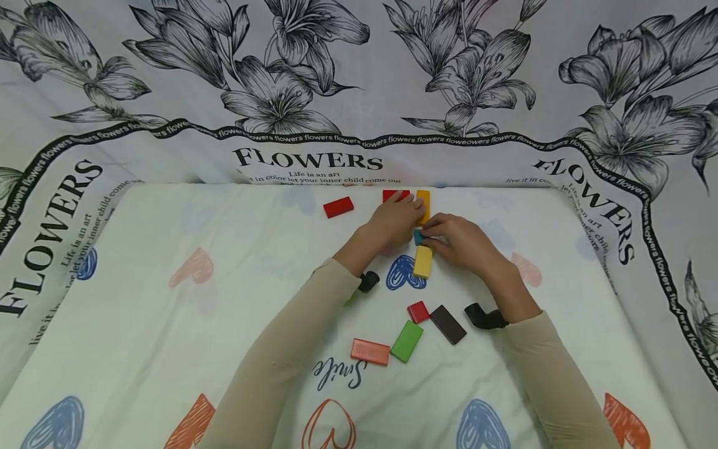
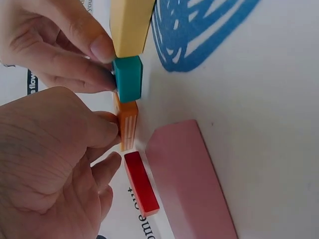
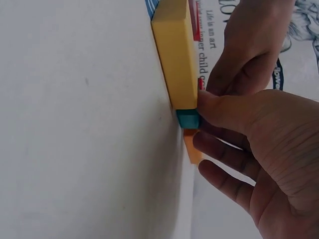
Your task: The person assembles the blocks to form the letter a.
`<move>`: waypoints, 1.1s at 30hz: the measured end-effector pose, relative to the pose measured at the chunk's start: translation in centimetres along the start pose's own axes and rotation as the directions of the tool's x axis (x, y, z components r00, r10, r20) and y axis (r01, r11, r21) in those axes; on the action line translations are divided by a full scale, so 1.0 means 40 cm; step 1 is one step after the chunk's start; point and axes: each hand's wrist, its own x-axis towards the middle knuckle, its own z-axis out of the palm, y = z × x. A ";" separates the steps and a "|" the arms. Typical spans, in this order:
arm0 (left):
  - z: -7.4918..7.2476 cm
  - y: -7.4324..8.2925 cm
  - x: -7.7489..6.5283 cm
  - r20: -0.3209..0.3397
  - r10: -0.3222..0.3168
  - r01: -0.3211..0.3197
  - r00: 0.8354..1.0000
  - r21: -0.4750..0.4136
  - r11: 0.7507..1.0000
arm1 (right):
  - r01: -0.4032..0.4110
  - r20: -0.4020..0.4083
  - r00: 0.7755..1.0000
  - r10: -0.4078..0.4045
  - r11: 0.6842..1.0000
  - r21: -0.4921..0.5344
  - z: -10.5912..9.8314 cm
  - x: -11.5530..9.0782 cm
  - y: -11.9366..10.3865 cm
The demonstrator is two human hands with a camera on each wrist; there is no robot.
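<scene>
Orange (image 1: 424, 202), teal (image 1: 417, 237) and yellow (image 1: 423, 262) blocks make a line on the cloth, with the small teal one in the middle. My left hand (image 1: 394, 219) pinches the orange block from the left; its side shows in the left wrist view. From the other side, my right hand (image 1: 462, 242) grips the teal block (image 3: 188, 119) between thumb and finger, the thumb also near the yellow block's end. A red block (image 2: 141, 183) and a pink block (image 2: 189, 179) lie by my left hand; that hand mostly hides the pink one in the head view.
Another red block (image 1: 338, 207) lies farther left. Closer to me are a small red block (image 1: 417, 311), a dark brown block (image 1: 448, 324), a green block (image 1: 406, 341) and a salmon block (image 1: 370, 352). Something green shows partly beneath my left wrist. Patterned cloth covers the surface.
</scene>
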 end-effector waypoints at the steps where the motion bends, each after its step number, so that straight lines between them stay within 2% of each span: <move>1: 0.000 0.001 -0.002 0.001 0.001 -0.001 1.000 0.005 1.000 | -0.005 -0.004 1.000 0.005 1.000 -0.003 0.000 0.001 0.000; 5: -0.001 0.007 -0.008 0.007 0.000 0.000 1.000 0.021 1.000 | -0.018 -0.020 1.000 0.018 1.000 -0.018 0.001 0.002 0.001; 14: 0.003 0.017 -0.019 -0.055 0.012 -0.009 0.998 0.043 0.999 | -0.032 -0.054 0.998 0.030 0.999 -0.036 0.004 0.003 0.000; 33: 0.028 0.008 -0.024 -0.038 0.005 -0.006 0.999 -0.003 1.000 | -0.038 -0.047 0.998 0.034 0.996 -0.084 0.006 -0.002 -0.005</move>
